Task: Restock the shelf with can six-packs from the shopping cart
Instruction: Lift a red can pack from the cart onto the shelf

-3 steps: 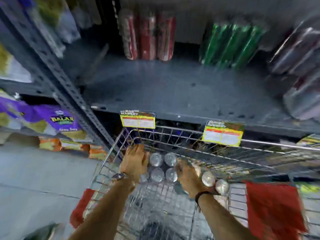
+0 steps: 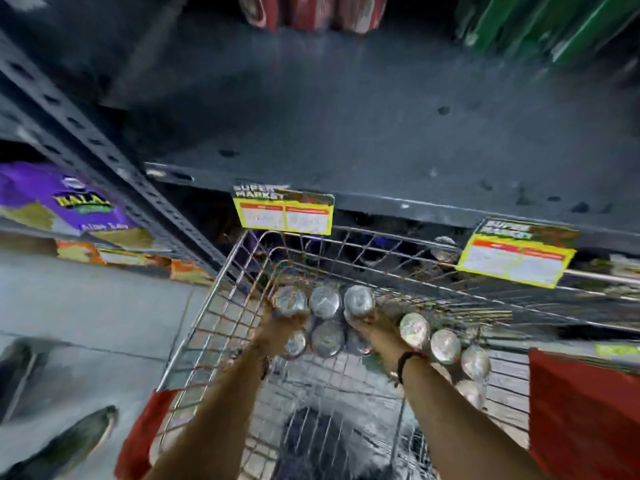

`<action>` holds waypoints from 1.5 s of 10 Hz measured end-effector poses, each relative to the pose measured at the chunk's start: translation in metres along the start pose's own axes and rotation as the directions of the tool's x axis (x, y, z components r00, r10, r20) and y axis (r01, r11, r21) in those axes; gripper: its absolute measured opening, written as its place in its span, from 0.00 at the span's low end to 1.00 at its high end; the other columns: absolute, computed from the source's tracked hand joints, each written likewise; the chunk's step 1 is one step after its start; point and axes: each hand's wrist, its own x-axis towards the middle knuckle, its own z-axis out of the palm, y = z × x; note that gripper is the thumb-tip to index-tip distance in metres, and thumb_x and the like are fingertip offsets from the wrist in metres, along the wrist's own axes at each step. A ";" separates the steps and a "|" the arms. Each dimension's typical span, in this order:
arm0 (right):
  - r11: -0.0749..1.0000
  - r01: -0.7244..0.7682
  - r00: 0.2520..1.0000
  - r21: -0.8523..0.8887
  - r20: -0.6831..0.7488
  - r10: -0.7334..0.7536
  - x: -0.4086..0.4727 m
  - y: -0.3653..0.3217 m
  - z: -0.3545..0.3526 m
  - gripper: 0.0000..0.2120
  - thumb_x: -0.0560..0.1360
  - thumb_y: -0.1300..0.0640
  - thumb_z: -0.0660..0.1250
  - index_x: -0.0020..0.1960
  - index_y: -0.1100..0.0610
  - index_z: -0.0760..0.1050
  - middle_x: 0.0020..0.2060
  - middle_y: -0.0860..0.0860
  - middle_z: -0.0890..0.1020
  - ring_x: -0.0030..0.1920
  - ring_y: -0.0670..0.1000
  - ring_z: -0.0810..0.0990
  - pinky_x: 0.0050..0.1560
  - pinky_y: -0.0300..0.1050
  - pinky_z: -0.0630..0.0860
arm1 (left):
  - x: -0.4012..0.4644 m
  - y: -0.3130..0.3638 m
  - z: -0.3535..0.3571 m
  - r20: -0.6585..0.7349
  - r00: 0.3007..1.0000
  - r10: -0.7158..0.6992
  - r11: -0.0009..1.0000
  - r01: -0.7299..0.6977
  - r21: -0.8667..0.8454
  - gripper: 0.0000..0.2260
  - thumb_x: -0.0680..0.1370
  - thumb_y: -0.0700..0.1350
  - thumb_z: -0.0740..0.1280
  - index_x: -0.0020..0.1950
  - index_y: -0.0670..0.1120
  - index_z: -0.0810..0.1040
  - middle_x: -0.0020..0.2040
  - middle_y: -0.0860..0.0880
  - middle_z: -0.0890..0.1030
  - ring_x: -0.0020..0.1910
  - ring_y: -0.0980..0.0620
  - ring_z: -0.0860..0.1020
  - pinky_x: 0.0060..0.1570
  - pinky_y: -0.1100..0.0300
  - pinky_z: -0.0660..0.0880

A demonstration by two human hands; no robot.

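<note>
A can six-pack with silver tops sits inside the wire shopping cart. My left hand grips its left side and my right hand grips its right side, fingers curled under the cans. A second six-pack lies just right of my right wrist in the cart. The dark grey shelf stretches above the cart, with red packs and green packs at its back.
Two yellow price tags hang on the shelf's front edge. A perforated upright stands at left beside purple snack bags. Red cart corners flank my arms. A shoe rests on the grey floor.
Both hands have closed in on the six-pack's sides and it sits slightly higher in the cart. The view has tilted down and closer to the cart.
</note>
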 end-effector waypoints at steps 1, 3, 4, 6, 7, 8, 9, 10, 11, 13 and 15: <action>0.998 -0.044 0.998 0.040 0.050 0.042 0.003 -0.001 -0.002 0.24 0.71 0.50 0.68 0.61 0.63 0.69 0.48 0.69 0.80 0.46 0.66 0.79 0.37 0.44 0.73 | -0.003 0.005 0.008 0.031 0.988 -0.150 0.989 0.150 -0.005 0.10 0.75 0.38 0.64 0.36 0.47 0.67 0.47 0.47 0.74 0.59 0.43 0.73 0.43 0.60 0.71; 0.999 -0.032 0.999 0.042 -0.036 0.034 -0.009 -0.008 0.001 0.27 0.72 0.49 0.66 0.65 0.60 0.64 0.55 0.59 0.80 0.55 0.60 0.78 0.57 0.52 0.74 | -0.005 0.013 0.009 0.012 0.976 -0.216 0.955 0.214 -0.207 0.26 0.71 0.39 0.69 0.65 0.40 0.63 0.62 0.41 0.75 0.60 0.42 0.73 0.60 0.51 0.69; 0.992 0.061 0.994 -0.108 -0.086 -0.071 -0.032 -0.013 -0.008 0.27 0.71 0.43 0.64 0.63 0.60 0.68 0.53 0.57 0.81 0.48 0.54 0.79 0.42 0.43 0.74 | -0.020 0.023 0.002 0.075 0.973 -0.220 0.964 0.229 -0.138 0.22 0.73 0.42 0.66 0.64 0.36 0.66 0.60 0.40 0.77 0.54 0.41 0.76 0.52 0.49 0.76; 0.893 0.284 0.914 -0.348 -0.182 -0.362 -0.121 -0.053 -0.040 0.16 0.72 0.41 0.62 0.35 0.52 0.66 0.32 0.48 0.75 0.35 0.49 0.74 0.34 0.42 0.68 | -0.082 0.067 -0.020 0.080 0.997 0.001 0.985 0.013 -0.169 0.11 0.73 0.39 0.65 0.55 0.40 0.71 0.45 0.43 0.78 0.43 0.48 0.77 0.44 0.53 0.76; 0.841 0.366 0.853 -0.399 -0.218 -0.475 -0.164 -0.077 -0.053 0.19 0.71 0.39 0.62 0.40 0.57 0.71 0.35 0.50 0.76 0.40 0.54 0.75 0.40 0.45 0.69 | -0.122 0.099 -0.032 -0.022 0.985 0.170 0.976 -0.171 -0.135 0.03 0.74 0.37 0.64 0.43 0.44 0.75 0.44 0.43 0.77 0.45 0.48 0.74 0.43 0.59 0.71; 0.789 0.447 0.793 -0.422 -0.221 -0.567 -0.203 -0.105 -0.065 0.17 0.71 0.40 0.63 0.38 0.55 0.72 0.35 0.53 0.78 0.43 0.57 0.77 0.42 0.47 0.70 | -0.158 0.130 -0.045 -0.167 0.937 0.308 0.949 -0.315 -0.018 0.05 0.73 0.41 0.67 0.39 0.47 0.72 0.35 0.51 0.76 0.41 0.53 0.74 0.37 0.75 0.70; 0.739 0.500 0.734 -0.452 -0.233 -0.638 -0.232 -0.135 -0.073 0.24 0.70 0.39 0.63 0.44 0.61 0.78 0.46 0.60 0.84 0.51 0.60 0.79 0.50 0.52 0.75 | -0.191 0.159 -0.063 -0.294 0.884 0.364 0.922 -0.387 -0.023 0.07 0.70 0.45 0.70 0.36 0.49 0.73 0.39 0.49 0.79 0.38 0.55 0.75 0.38 0.67 0.69; 0.715 0.503 0.702 -0.485 -0.254 -0.666 -0.252 -0.171 -0.078 0.25 0.69 0.37 0.62 0.45 0.60 0.79 0.49 0.62 0.83 0.53 0.62 0.78 0.50 0.53 0.74 | -0.211 0.190 -0.083 -0.381 0.830 0.407 0.893 -0.449 -0.025 0.06 0.68 0.48 0.72 0.40 0.48 0.79 0.41 0.47 0.80 0.46 0.49 0.77 0.49 0.58 0.71; 0.690 0.540 0.664 -0.482 -0.260 -0.701 -0.254 -0.213 -0.079 0.27 0.66 0.34 0.63 0.42 0.58 0.79 0.46 0.61 0.83 0.49 0.63 0.80 0.48 0.57 0.79 | -0.217 0.220 -0.104 -0.394 0.802 0.450 0.865 -0.501 -0.033 0.09 0.66 0.51 0.73 0.38 0.46 0.80 0.39 0.45 0.81 0.43 0.48 0.78 0.47 0.56 0.74; 0.690 0.549 0.661 -0.471 -0.260 -0.704 -0.219 -0.294 -0.072 0.32 0.61 0.30 0.62 0.47 0.58 0.79 0.50 0.59 0.82 0.47 0.61 0.81 0.45 0.61 0.81 | -0.178 0.276 -0.138 -0.420 0.784 0.458 0.865 -0.502 0.008 0.30 0.56 0.61 0.69 0.46 0.39 0.81 0.50 0.40 0.83 0.50 0.43 0.80 0.57 0.47 0.76; 0.742 0.498 0.724 -0.449 -0.256 -0.640 -0.174 -0.336 -0.063 0.32 0.64 0.33 0.64 0.50 0.61 0.77 0.51 0.57 0.82 0.43 0.59 0.82 0.41 0.57 0.83 | -0.123 0.303 -0.154 -0.411 0.783 0.466 0.872 -0.485 0.065 0.19 0.68 0.54 0.70 0.49 0.39 0.79 0.48 0.42 0.81 0.51 0.44 0.79 0.57 0.50 0.76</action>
